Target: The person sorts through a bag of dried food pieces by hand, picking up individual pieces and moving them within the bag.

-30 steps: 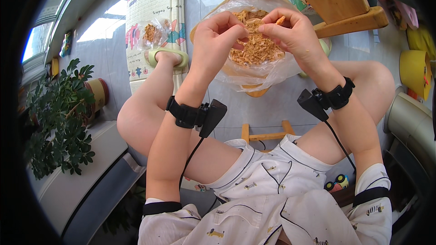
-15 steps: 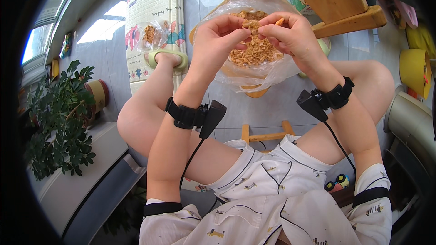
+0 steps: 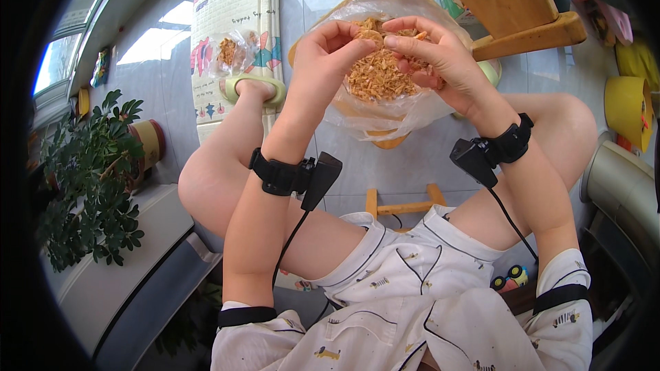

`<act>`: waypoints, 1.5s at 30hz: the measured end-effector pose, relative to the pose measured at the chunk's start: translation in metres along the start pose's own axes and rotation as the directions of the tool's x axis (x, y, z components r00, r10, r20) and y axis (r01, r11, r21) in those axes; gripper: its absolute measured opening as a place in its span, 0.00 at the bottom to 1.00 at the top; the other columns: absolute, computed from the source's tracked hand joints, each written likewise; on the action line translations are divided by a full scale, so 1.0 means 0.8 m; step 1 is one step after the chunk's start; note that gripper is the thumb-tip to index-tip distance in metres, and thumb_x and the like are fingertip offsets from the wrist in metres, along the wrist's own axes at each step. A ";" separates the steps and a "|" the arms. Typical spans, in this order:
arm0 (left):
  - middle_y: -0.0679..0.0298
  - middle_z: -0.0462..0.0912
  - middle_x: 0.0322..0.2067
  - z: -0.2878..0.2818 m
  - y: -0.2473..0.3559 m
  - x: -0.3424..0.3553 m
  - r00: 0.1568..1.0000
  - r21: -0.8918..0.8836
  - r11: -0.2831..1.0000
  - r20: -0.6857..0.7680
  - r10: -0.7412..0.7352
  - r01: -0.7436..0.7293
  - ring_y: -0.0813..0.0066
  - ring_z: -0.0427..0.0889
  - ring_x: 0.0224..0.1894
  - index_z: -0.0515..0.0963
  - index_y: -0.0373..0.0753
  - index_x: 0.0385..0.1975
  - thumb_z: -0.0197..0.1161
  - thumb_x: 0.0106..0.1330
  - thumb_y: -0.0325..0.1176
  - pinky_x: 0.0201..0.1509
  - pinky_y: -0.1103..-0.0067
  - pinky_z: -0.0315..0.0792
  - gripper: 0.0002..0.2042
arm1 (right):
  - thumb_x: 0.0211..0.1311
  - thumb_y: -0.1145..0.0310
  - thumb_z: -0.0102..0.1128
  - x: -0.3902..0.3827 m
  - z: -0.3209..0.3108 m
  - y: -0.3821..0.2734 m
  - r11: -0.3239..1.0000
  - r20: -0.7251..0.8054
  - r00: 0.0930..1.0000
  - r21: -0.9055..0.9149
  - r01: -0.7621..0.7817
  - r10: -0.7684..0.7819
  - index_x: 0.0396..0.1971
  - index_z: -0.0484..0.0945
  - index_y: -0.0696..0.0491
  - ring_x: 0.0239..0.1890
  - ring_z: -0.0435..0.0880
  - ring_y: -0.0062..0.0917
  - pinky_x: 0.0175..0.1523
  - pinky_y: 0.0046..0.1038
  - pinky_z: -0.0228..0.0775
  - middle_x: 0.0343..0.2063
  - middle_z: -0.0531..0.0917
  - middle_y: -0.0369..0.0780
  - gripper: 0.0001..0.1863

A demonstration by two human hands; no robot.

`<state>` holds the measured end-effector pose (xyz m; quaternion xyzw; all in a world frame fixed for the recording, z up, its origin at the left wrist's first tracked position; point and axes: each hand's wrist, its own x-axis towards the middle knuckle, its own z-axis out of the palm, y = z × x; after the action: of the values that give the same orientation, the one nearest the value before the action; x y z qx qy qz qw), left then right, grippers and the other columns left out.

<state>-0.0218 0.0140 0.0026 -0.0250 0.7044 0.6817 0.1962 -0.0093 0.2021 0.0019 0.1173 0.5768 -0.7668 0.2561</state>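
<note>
While the left hand point(image 3: 324, 53) pinches a tan piece point(image 3: 370, 35) at upper centre, the right hand point(image 3: 444, 59) has spread wider. Only the left holds it now.

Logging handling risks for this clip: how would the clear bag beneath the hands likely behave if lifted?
The bag is probably floppy: its thin film lies creased. Its mouth gapes, so the shreds might spill if it tips. Being a loose heap, they would likely shift too.
</note>
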 end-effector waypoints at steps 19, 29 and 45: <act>0.63 0.79 0.34 0.005 -0.001 -0.006 0.998 0.074 0.996 0.010 0.058 -0.058 0.78 0.80 0.38 0.73 0.35 0.44 0.62 0.58 0.26 0.38 0.86 0.76 0.14 | 0.51 0.70 0.65 0.000 0.008 0.003 0.919 -0.016 0.958 -0.289 0.268 -0.285 0.30 0.80 0.58 0.25 0.74 0.11 0.29 0.14 0.66 0.23 0.79 0.33 0.08; 0.65 0.80 0.28 0.006 -0.002 -0.002 0.896 0.425 0.802 0.054 0.441 -0.420 0.79 0.79 0.28 0.82 0.38 0.31 0.66 0.51 0.25 0.30 0.85 0.73 0.07 | 0.50 0.71 0.62 0.001 0.003 0.002 0.855 0.022 0.940 -0.408 0.319 -0.340 0.27 0.79 0.59 0.26 0.74 0.12 0.31 0.16 0.67 0.23 0.79 0.33 0.07; 0.67 0.79 0.30 -0.004 -0.012 0.001 0.977 -0.227 0.952 -0.023 -0.214 0.204 0.85 0.74 0.27 0.77 0.37 0.31 0.57 0.58 0.29 0.27 0.87 0.67 0.05 | 0.51 0.71 0.62 -0.001 0.008 0.003 0.831 0.069 0.942 -0.452 0.323 -0.328 0.27 0.79 0.58 0.26 0.73 0.10 0.30 0.14 0.65 0.23 0.78 0.31 0.07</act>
<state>-0.0203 0.0104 -0.0064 -0.1374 0.6210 0.7312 0.2465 -0.0066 0.1959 0.0020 -0.0419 0.7538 -0.6409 0.1390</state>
